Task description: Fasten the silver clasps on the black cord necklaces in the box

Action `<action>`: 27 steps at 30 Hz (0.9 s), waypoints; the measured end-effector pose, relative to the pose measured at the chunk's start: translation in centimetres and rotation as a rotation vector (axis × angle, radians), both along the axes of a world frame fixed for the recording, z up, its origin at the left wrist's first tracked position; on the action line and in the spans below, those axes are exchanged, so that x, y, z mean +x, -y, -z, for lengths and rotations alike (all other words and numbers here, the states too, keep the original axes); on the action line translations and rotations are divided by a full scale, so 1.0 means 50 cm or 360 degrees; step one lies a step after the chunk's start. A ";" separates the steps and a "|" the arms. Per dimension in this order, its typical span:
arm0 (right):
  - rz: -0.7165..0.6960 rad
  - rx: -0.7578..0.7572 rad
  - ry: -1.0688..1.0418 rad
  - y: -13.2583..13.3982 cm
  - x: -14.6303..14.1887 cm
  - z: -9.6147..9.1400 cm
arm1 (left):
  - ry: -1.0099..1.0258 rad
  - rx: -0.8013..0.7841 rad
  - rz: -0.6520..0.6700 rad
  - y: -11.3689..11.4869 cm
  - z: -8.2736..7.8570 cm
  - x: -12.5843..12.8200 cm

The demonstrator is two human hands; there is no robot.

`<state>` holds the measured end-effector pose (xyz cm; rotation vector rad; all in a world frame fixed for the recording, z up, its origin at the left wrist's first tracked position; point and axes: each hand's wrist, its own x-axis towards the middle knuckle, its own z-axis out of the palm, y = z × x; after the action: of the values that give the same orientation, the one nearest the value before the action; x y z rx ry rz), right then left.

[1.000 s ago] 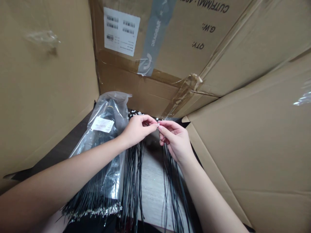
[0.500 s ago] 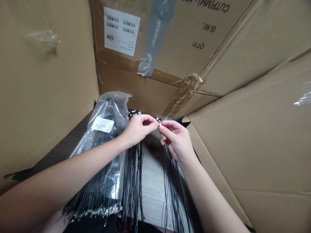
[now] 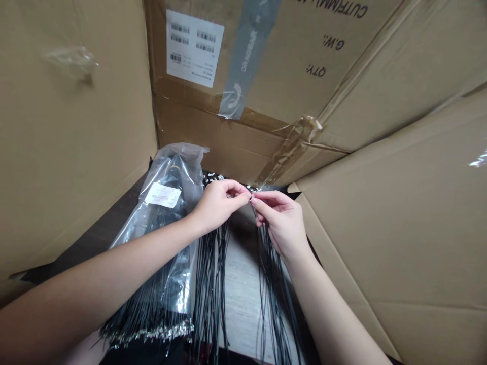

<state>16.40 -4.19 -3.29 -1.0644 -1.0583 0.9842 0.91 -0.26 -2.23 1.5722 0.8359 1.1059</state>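
Note:
My left hand and my right hand meet at the fingertips over a small white connector, mostly hidden by my fingers. Thin black wires hang down from my left hand, and a second bunch of black wires falls from my right. Just left of my left wrist lies a clear plastic bag holding a bundle of black wires with a white label. Metal-tipped wire ends fan out at the bundle's lower end.
Brown cardboard box walls rise ahead and on both sides, with a folded flap at the right. A barcode label and grey tape sit on the far wall. Below the wires is a pale wood-grain surface.
The whole view has shifted slightly, with the box edges sliding right. My hands have moved a little right and stay together at the connector.

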 end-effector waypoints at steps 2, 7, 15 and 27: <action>0.0042 0.0010 0.0038 0.000 0.000 0.002 | -0.0025 0.0017 -0.0019 -0.001 0.002 -0.001; -0.0031 -0.0095 -0.0114 0.003 -0.004 -0.005 | 0.0015 -0.0016 -0.0007 -0.002 0.003 0.000; 0.0093 -0.0002 0.0024 0.003 -0.003 -0.001 | -0.0097 0.0045 -0.0062 0.005 -0.003 -0.001; 0.0230 0.0042 0.0294 0.009 -0.001 -0.008 | -0.0116 0.0051 -0.0063 0.007 -0.002 0.000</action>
<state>16.33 -4.62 -2.89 -1.2100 -1.1233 0.7653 0.91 -0.62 -2.12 1.6370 0.9052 1.1006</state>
